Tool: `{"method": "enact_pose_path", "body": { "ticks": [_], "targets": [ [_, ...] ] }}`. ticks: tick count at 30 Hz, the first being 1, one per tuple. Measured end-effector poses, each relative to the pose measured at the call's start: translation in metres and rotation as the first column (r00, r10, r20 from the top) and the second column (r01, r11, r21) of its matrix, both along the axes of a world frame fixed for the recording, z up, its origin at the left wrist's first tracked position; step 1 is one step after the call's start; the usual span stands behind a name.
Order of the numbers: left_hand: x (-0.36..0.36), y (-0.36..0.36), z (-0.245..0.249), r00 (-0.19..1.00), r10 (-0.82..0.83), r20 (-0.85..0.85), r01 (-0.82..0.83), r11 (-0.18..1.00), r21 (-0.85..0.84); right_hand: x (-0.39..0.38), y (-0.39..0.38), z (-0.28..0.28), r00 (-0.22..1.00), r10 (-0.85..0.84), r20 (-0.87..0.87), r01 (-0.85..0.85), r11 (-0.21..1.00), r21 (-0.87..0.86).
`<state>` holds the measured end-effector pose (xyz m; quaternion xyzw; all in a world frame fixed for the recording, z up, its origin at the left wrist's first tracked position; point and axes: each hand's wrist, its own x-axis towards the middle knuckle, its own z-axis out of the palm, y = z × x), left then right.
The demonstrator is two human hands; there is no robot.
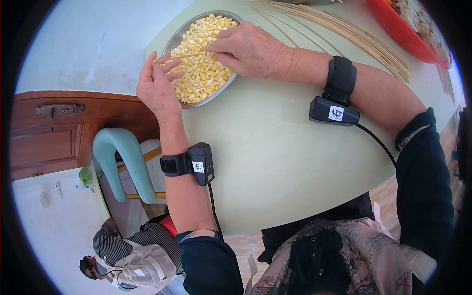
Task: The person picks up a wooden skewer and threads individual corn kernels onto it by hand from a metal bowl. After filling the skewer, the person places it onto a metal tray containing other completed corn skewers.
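A thin wooden skewer (183, 57) spans the gap between my hands, above a round metal bowl (216, 94) filled with yellow and white corn kernels (204, 78). My right hand (253, 51) pinches one end of the skewer between thumb and forefinger, over the bowl's right side. At the bowl's left rim, my left hand (160, 91) has its fingertips at the other end, the remaining fingers loosely curled. Whether a kernel sits between the left fingertips is too small to tell. Both wrists wear black straps with small boxes.
Many loose skewers (344, 32) lie at the table's back right, beside a red basin (408, 34) of food pieces. The pale green table (275, 147) has a curved edge. A blue-green chair (120, 147) stands left, and another person (142, 246) is at lower left.
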<state>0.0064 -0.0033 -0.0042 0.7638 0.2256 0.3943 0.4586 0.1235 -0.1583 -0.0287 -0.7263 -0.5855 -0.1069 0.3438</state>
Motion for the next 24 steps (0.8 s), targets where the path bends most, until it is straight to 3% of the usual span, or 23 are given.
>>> {"method": "enact_pose_path", "body": {
  "ticks": [6, 8, 12, 14, 18, 20, 24],
  "targets": [
    [-0.0002, -0.0022, 0.0002, 0.999, 0.015, -0.032, -0.014, 0.999, 0.040, 0.0004, 0.0010, -0.0006, 1.000, -0.005, 0.020, 0.005, 1.000, -0.010],
    [-0.0005, -0.0025, -0.0001, 0.999, 0.011, -0.033, -0.010, 0.999, 0.043, 0.0002, 0.0013, -0.0027, 0.999, 0.026, 0.027, -0.028, 0.995, 0.097],
    [-0.0004, -0.0049, -0.0001, 0.999, 0.011, -0.042, -0.008, 0.997, 0.079, 0.0001, 0.0010, -0.0024, 0.999, 0.030, 0.026, -0.032, 0.994, 0.102],
    [-0.0004, -0.0037, -0.0016, 0.999, 0.014, -0.051, -0.009, 0.994, 0.107, 0.0007, 0.0004, -0.0004, 1.000, 0.003, 0.023, -0.003, 1.000, 0.001],
    [-0.0004, -0.0050, -0.0018, 0.996, 0.044, -0.078, -0.030, 0.986, 0.166, 0.0002, 0.0002, -0.0003, 0.999, -0.002, 0.032, 0.002, 1.000, -0.013],
    [-0.0003, -0.0067, -0.0007, 0.995, 0.051, -0.090, -0.034, 0.982, 0.188, -0.0001, 0.0013, -0.0025, 1.000, 0.022, 0.019, -0.024, 0.996, 0.089],
    [-0.0005, -0.0083, 0.0001, 0.993, 0.058, -0.102, -0.035, 0.975, 0.219, 0.0001, 0.0008, -0.0030, 1.000, 0.024, 0.008, -0.025, 0.995, 0.099]
  ]
}}
